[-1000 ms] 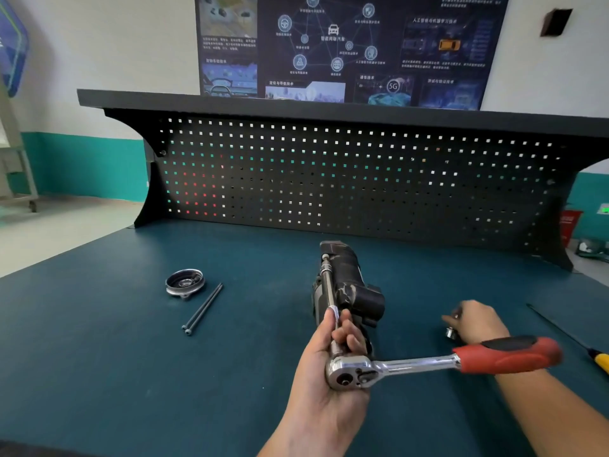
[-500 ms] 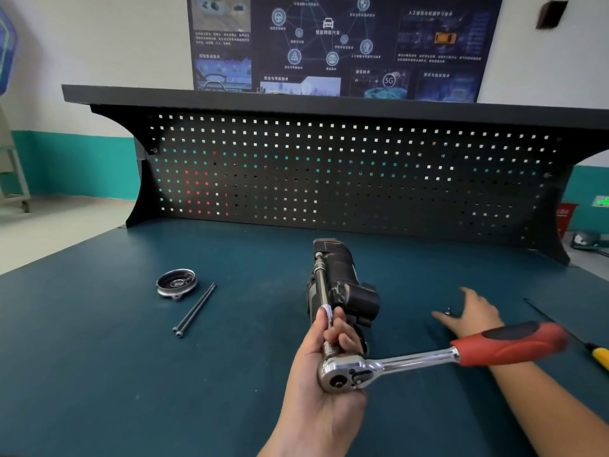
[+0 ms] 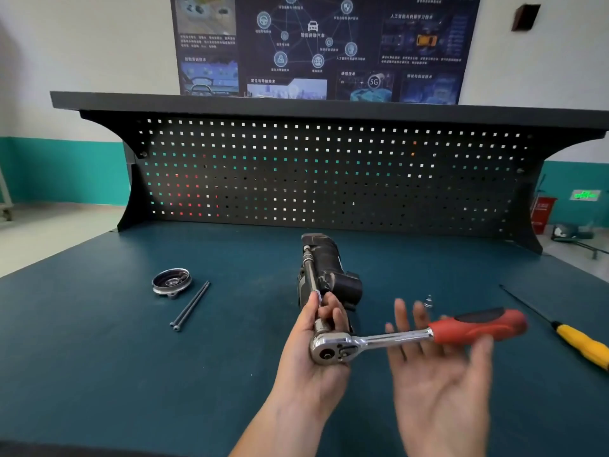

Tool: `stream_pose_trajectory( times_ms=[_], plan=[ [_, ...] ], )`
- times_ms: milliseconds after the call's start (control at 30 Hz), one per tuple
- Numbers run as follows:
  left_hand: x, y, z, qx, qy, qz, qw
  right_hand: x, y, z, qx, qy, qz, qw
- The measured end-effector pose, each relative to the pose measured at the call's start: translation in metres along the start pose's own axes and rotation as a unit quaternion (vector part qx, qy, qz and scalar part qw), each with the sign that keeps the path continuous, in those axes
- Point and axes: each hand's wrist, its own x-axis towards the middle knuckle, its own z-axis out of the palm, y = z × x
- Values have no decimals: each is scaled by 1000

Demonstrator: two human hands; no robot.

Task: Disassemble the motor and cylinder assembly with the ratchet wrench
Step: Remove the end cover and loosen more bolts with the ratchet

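Observation:
The black motor and cylinder assembly (image 3: 329,272) lies on the blue-green bench mat (image 3: 99,374) at the centre. A ratchet wrench (image 3: 333,349) with a red handle (image 3: 478,326) and a long extension bar (image 3: 311,275) runs along the assembly's left side. My left hand (image 3: 306,357) grips the wrench at its head and the base of the bar. My right hand (image 3: 438,380) hovers palm up with fingers spread, just under the red handle, holding nothing. A small silver socket-like part (image 3: 428,301) stands on the mat beyond my right fingers.
A round metal end cap (image 3: 171,281) and two long bolts (image 3: 190,306) lie on the mat at the left. A yellow-handled screwdriver (image 3: 580,344) lies at the right edge. A black pegboard (image 3: 329,176) closes the back of the bench.
My right hand has let go of the small part on the mat, drawn back towards me and turned palm up under the red handle. My left hand keeps its hold on the wrench.

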Motion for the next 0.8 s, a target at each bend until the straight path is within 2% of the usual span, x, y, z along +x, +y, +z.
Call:
stream_pose_trajectory(
  times_ms=[33,67,100,200,267,333,400,467,500,533,567,633,700,800],
  plan=[
    [1,2,-3,24,0,11,1000,2,5,11,33,36,-13,999],
    [2,4,-6,62,-3,27,998,6,5,25,7,84,-42,996],
    [3,7,-10,113,-6,46,993,10,4,39,-6,77,-53,996],
    [5,16,-19,309,2,120,944,22,7,70,-68,-11,-45,997],
    [3,23,-19,399,0,146,905,27,11,90,-185,-117,-23,976],
    [2,29,-18,447,2,155,881,28,20,113,-333,-237,4,913],
    [1,31,-16,457,8,153,876,31,34,131,-460,-327,31,825],
    [-1,29,-14,428,-5,139,893,29,50,140,-566,-392,32,724],
    [-1,28,-14,406,-13,134,904,28,57,141,-596,-412,33,688],
    [-2,27,-14,385,-18,128,914,26,60,140,-604,-423,37,674],
    [-1,27,-16,369,-14,123,921,25,61,137,-598,-424,39,679],
    [-1,30,-21,343,0,110,933,22,55,130,-560,-398,22,727],
    [0,32,-25,323,13,94,942,19,45,118,-467,-346,18,814],
    [5,32,-25,247,13,39,968,14,27,91,-262,-237,19,935]
  ],
)
